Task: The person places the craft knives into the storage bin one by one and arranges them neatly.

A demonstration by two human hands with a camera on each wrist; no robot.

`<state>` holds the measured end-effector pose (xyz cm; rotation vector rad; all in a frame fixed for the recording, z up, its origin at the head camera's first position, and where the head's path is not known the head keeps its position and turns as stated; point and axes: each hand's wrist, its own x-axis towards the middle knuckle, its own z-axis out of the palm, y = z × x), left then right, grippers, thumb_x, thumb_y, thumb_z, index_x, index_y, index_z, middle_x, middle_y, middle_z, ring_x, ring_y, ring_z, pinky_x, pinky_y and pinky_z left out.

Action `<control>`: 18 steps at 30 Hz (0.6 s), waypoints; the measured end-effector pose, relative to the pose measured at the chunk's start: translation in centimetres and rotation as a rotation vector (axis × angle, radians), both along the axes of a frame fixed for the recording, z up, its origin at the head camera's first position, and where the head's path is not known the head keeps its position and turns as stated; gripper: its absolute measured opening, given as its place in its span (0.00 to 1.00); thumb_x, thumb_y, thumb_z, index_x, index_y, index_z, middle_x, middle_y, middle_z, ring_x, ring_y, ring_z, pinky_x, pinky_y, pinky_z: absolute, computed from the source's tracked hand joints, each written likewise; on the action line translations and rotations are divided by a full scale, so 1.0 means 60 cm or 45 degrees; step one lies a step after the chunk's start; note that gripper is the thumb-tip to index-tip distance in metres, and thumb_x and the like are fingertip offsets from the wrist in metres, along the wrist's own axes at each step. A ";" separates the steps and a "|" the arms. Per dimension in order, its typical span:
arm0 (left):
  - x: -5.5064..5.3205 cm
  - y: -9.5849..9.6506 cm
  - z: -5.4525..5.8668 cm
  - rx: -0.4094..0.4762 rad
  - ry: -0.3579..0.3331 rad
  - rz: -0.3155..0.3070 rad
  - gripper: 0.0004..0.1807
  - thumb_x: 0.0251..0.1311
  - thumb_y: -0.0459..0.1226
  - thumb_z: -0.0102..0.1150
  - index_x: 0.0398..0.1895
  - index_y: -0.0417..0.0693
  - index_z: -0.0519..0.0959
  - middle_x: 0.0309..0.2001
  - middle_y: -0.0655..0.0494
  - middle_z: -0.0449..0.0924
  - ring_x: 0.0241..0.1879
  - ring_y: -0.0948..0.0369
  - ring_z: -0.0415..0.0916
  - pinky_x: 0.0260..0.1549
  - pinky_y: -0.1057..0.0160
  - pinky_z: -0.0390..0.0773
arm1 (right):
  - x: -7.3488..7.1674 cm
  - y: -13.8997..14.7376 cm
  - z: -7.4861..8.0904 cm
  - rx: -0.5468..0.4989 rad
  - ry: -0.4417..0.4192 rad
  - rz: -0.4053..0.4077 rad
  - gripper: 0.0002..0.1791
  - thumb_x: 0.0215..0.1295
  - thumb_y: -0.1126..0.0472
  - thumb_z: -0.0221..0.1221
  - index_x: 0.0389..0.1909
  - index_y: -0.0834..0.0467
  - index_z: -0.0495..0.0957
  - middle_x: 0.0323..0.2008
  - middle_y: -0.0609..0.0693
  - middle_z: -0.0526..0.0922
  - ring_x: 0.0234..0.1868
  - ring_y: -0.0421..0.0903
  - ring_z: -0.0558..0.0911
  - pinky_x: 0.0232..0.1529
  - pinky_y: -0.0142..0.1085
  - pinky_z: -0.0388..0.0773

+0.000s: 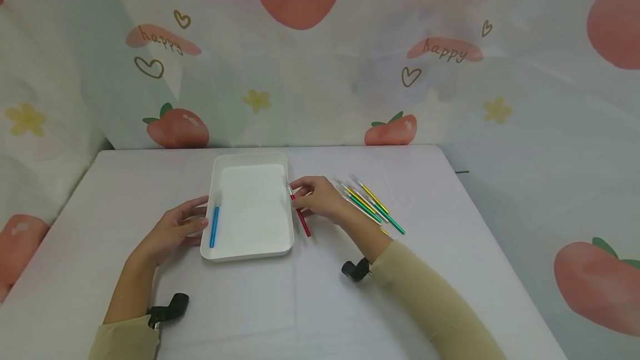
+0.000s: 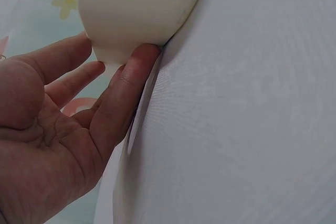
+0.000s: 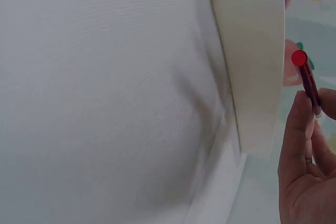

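My right hand [image 1: 318, 198] pinches a slim red pen [image 1: 303, 222] with a clear upper end, just beside the right rim of a white rectangular tray [image 1: 255, 210]. In the right wrist view the thumb and fingers hold the red pen [image 3: 310, 81], its round red end towards the camera. My left hand [image 1: 175, 228] touches the tray's left side with its fingers extended. The left wrist view shows those fingertips against the outer tray wall [image 2: 136, 14]. A blue pen [image 1: 214, 225] with a clear end lies inside the tray along its left side.
Right of the tray, partly behind the right forearm, lies a loose group of several yellow and green pens [image 1: 375, 204] with clear ends. A white cloth covers the table [image 1: 250, 304]. A patterned curtain [image 1: 310, 82] hangs behind its far edge.
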<state>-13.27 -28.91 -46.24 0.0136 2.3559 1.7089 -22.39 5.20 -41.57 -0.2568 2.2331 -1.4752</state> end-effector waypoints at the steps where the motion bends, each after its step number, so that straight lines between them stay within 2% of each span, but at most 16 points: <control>1: 0.000 0.000 0.000 0.003 -0.003 0.004 0.37 0.69 0.44 0.60 0.78 0.52 0.57 0.71 0.36 0.62 0.64 0.38 0.70 0.45 0.55 0.85 | 0.000 -0.004 0.001 -0.008 -0.004 0.005 0.21 0.60 0.67 0.66 0.55 0.56 0.80 0.37 0.55 0.79 0.33 0.48 0.84 0.36 0.38 0.87; 8: -0.003 -0.001 -0.004 0.012 0.002 -0.004 0.38 0.69 0.45 0.60 0.78 0.52 0.57 0.71 0.36 0.63 0.64 0.38 0.70 0.45 0.55 0.85 | 0.002 -0.028 0.012 -0.049 -0.018 0.032 0.22 0.58 0.67 0.66 0.55 0.56 0.80 0.38 0.54 0.79 0.32 0.48 0.85 0.36 0.40 0.87; 18: 0.000 -0.002 0.004 0.024 -0.008 0.000 0.38 0.69 0.44 0.60 0.79 0.52 0.56 0.72 0.35 0.61 0.66 0.37 0.68 0.45 0.54 0.85 | 0.002 -0.060 0.014 -0.118 -0.036 0.085 0.22 0.58 0.68 0.65 0.55 0.57 0.79 0.37 0.55 0.81 0.32 0.48 0.86 0.36 0.41 0.87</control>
